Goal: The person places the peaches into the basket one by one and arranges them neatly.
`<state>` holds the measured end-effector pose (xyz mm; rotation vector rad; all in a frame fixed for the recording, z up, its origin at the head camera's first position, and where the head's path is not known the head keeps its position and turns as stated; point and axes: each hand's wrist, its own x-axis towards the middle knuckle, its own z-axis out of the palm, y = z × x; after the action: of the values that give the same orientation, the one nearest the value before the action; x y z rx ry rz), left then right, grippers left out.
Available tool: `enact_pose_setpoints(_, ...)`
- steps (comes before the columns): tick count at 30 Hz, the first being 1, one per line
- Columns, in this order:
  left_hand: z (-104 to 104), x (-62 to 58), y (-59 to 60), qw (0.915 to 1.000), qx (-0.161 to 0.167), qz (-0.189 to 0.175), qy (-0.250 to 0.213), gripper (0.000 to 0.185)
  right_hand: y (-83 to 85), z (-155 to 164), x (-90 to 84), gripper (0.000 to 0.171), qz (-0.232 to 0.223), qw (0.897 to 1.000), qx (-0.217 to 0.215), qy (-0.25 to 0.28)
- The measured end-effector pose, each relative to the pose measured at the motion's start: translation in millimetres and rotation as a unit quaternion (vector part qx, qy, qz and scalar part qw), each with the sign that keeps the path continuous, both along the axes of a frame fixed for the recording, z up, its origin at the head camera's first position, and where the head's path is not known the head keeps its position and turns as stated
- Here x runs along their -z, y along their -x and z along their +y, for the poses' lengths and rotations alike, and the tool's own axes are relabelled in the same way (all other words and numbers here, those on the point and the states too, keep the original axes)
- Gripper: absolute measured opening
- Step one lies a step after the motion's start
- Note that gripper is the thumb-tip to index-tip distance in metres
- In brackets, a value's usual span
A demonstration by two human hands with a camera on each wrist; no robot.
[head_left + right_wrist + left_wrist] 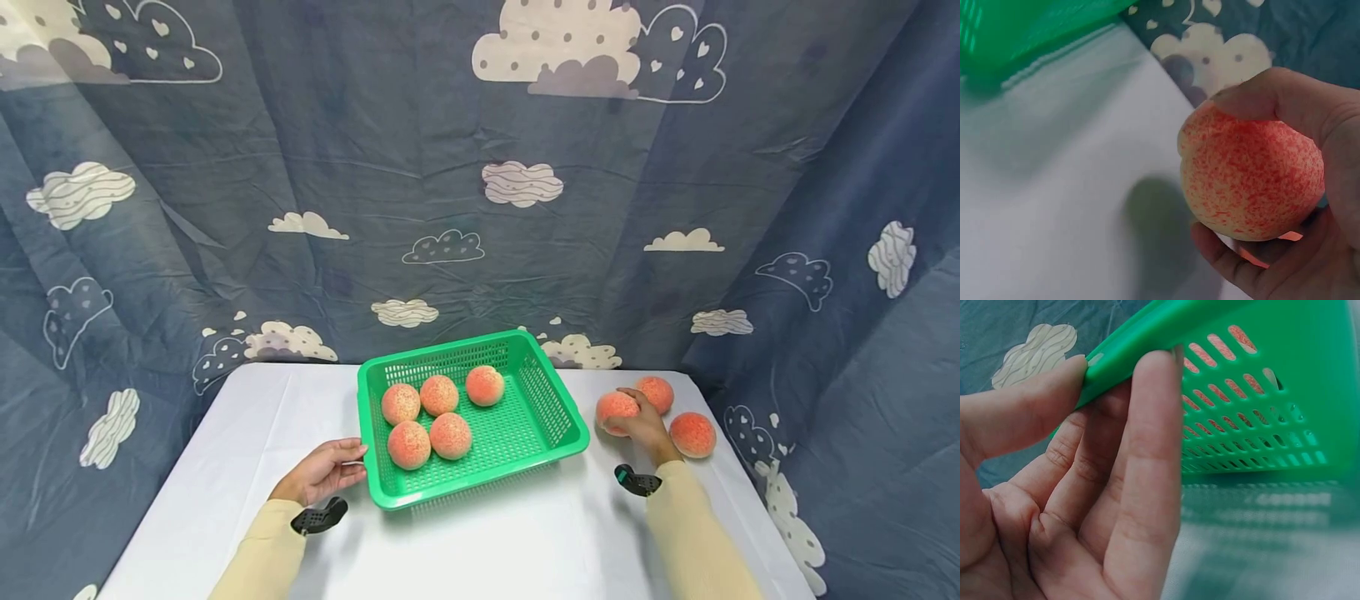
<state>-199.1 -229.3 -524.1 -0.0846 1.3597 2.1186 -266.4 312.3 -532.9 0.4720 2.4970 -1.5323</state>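
Observation:
A green plastic basket (517,442) with slotted walls stands mid-table, several peaches (409,444) grouped toward its left side. At its left rim is my left hand (327,471); the left wrist view shows thumb and fingers (1157,425) pinching that rim (1129,356). To the right of the basket, my right hand (647,425) grips a red-speckled peach (617,412). In the right wrist view the thumb lies over the top of this peach (1250,175) and fingers curl beneath it, with its shadow falling on the white cloth.
Two more peaches lie by the right hand, one behind it (656,393) and one to its right (693,435). A white cloth covers the table (480,550). Behind the table's back edge hangs a dark blue curtain (420,167) with cloud prints.

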Motion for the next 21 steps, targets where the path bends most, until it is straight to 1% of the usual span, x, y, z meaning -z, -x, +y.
enact_pose_setpoints(4, 0.1, -0.2, -1.0, 1.0, -0.001, 0.0, 0.005, 0.014, -4.6, -1.0, -10.7, 0.084, 0.017, 1.0, -0.002, 0.004)
enact_pose_setpoints(6, -0.1, 0.3, -1.0, 1.0, -0.001, 0.001, 0.006, 0.014, -6.7, -1.8, -16.3, 0.082, 0.031, 0.999, -0.007, 0.015)
enact_pose_setpoints(12, -0.4, 2.3, -1.0, 0.9998, -0.003, -0.007, 0.017, 0.016, -14.6, -5.3, -31.1, 0.077, 0.049, 0.997, -0.035, 0.048)
enact_pose_setpoints(17, 0.5, 0.9, -1.8, 0.9998, -0.007, -0.002, 0.016, 0.016, -19.2, -9.3, -45.8, 0.077, 0.064, 0.995, -0.05, 0.05)
enact_pose_setpoints(21, 0.3, 0.8, -0.7, 0.9999, -0.002, -0.001, 0.01, 0.017, -20.6, -17.4, -58.8, 0.079, 0.078, 0.994, -0.06, 0.053)
